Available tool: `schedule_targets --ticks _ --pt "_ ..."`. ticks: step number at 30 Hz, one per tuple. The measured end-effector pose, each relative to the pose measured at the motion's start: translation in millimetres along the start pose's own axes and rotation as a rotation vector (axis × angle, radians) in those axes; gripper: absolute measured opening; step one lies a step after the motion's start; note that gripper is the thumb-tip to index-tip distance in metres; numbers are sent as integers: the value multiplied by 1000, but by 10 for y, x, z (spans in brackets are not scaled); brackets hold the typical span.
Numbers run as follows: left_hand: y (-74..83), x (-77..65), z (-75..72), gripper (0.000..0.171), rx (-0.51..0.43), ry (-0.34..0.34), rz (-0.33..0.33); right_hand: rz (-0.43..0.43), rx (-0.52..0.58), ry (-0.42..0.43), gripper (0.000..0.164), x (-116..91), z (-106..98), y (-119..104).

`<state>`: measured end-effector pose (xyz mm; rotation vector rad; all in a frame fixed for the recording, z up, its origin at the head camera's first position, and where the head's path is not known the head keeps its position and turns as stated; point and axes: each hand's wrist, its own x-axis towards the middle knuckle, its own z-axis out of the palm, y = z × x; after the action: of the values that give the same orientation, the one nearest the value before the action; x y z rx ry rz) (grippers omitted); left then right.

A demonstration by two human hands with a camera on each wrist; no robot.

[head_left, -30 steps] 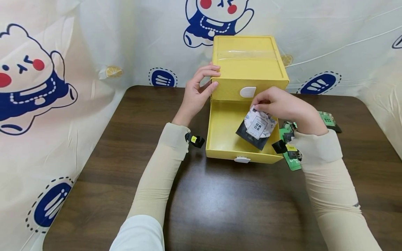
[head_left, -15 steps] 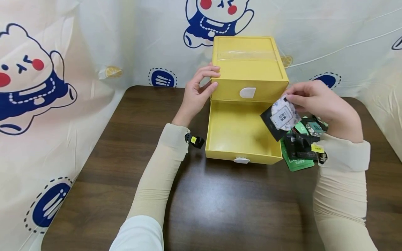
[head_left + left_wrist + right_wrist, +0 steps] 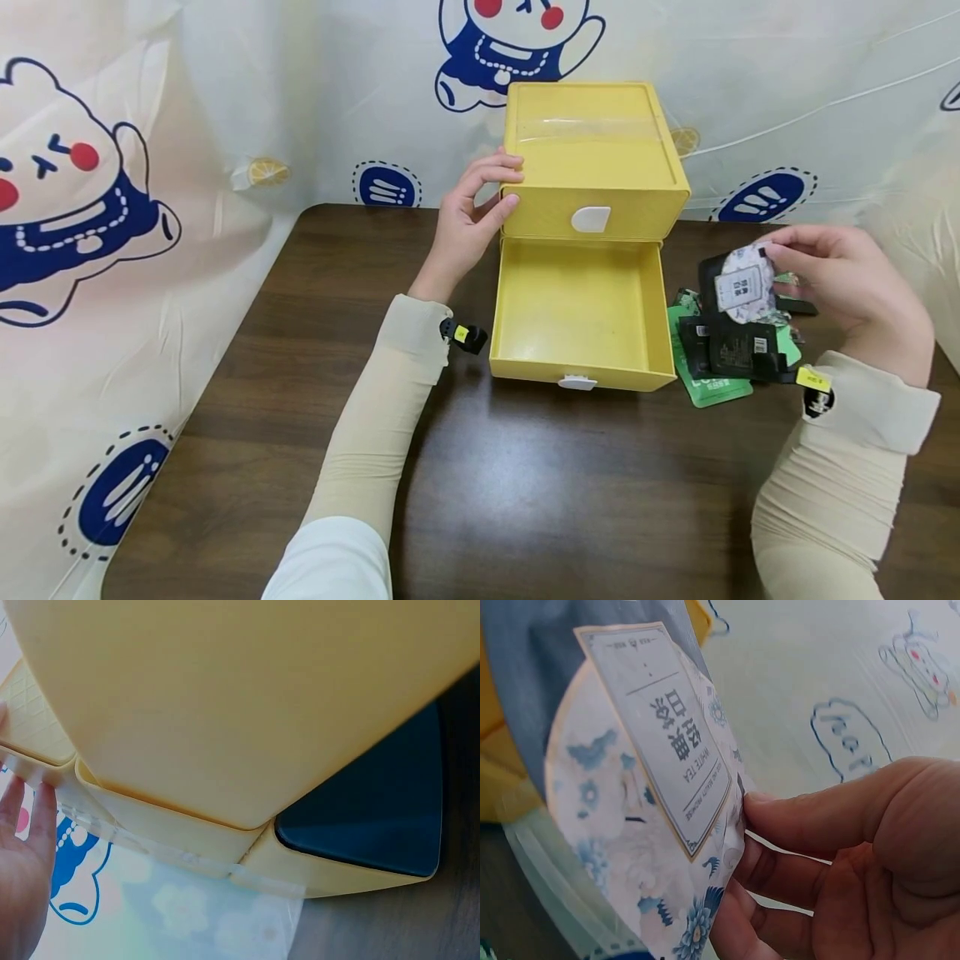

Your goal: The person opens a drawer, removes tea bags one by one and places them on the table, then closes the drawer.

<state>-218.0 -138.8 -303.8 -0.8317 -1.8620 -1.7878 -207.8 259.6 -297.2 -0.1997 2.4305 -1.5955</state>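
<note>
My right hand (image 3: 851,279) pinches the corner of a black and white tea sachet (image 3: 742,287) between thumb and fingers. In the right wrist view the sachet (image 3: 645,780) shows a blue floral print and a label reading WHITE TEA. It is over a pile of packets right of the yellow two-drawer box (image 3: 596,158). My left hand (image 3: 471,221) rests on the box's upper left front corner, fingers extended on the top edge and thumb at the front. The lower drawer (image 3: 573,312) is pulled out and its floor is bare; the upper drawer (image 3: 547,212) is closed.
Black packets (image 3: 738,346) and a green packet (image 3: 708,392) lie overlapping on the brown table (image 3: 525,483), close to the drawer's right side. A printed curtain (image 3: 750,75) hangs behind the box and along the left side.
My right hand has carried the tea sachet out from over the lower drawer to the right, over the packet pile. My left hand has stayed on the box corner.
</note>
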Motion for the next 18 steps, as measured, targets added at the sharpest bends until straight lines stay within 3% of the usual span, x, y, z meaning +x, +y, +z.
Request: schedule_targets --ticks 8,18 --pt "-2 6 13 18 -7 0 0 56 258 100 12 -166 -251 474" --pt "-12 -2 15 19 4 2 1 237 440 160 15 -269 -426 897"
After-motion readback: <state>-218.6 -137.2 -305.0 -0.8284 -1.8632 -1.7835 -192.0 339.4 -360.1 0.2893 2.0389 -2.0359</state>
